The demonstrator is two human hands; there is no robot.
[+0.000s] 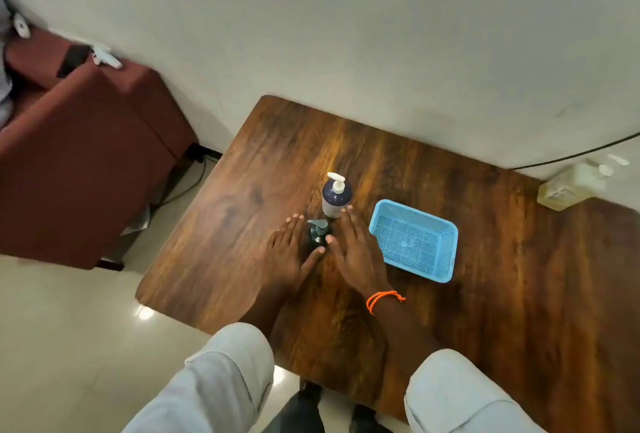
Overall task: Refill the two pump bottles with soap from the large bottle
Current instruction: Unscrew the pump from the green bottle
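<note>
A small dark pump bottle [319, 233] stands on the wooden table [485, 259], between my two hands. My left hand [290, 251] lies flat on its left side, fingers spread, thumb near the bottle's base. Flat on the bottle's right is my right hand [353, 248], its thumb touching or nearly touching the bottle. Just behind stands a taller pump bottle [336, 196], navy on top, white below, with a white pump. The large pale yellowish bottle [571, 183] with a pump sits blurred at the table's far right edge by the wall.
A light blue plastic basket [440, 268] lies right of my right hand. A dark red sofa [86, 155] with a phone and white items stands to the left. The wall runs behind the table. A black cable crosses at upper right.
</note>
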